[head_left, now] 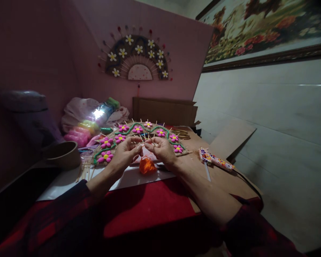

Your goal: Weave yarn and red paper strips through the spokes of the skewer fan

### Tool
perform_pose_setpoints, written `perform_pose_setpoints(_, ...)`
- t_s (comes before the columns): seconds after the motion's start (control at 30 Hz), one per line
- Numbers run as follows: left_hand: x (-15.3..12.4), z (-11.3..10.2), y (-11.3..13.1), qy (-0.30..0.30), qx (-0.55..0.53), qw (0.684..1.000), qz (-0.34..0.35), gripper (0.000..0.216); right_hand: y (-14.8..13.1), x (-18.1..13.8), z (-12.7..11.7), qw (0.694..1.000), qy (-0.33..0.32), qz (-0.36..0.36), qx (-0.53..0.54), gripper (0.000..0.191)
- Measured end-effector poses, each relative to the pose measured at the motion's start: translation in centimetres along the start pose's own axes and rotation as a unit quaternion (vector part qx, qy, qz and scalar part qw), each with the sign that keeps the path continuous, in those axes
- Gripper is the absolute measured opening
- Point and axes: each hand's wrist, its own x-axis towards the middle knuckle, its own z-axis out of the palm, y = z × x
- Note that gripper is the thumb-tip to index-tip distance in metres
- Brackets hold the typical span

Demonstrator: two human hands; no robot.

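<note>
My left hand [128, 151] and my right hand [162, 150] meet fingertip to fingertip above the table, both pinched. A thin strand of orange yarn seems to run between them, though the fingers cover most of it. Just below them sits a small bright orange ball of yarn [147, 166]. Behind my hands lies a fan-shaped craft piece [131, 132] wrapped in brown twine, with pink flowers, a wavy green cord and stick ends along its upper edge. My wrists hide part of its lower middle.
A hot glue gun [216, 160] with a floral cover lies right. Left are a brown bowl [65, 155], thin wooden sticks [85, 170] and bagged coloured clay [82, 132]. Cardboard [163, 111] stands behind, below a finished-looking fan [137, 55] with white flowers on a pink board.
</note>
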Motion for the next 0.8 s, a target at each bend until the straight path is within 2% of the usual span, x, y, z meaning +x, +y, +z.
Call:
perform_pose_setpoints(0.33, -0.19, -0.02, 0.41, 0.017, 0.031, 0.999, -0.007, 0.031, -0.01, 0.0, -0.05, 0.999, 0.025, -0.007, -0.019, 0.033)
perform_pose_setpoints(0.53, -0.24, 0.17, 0.7, 0.045, 0.061, 0.996, -0.039, 0.019, 0.21, 0.18, -0.18, 0.999, 0.044, -0.008, -0.016, 0.034)
perform_pose_setpoints(0.8, -0.37, 0.36, 0.95, 0.056, 0.081, 0.995, -0.026, 0.015, 0.12, 0.48, -0.44, 0.999, 0.043, 0.005, -0.005, 0.031)
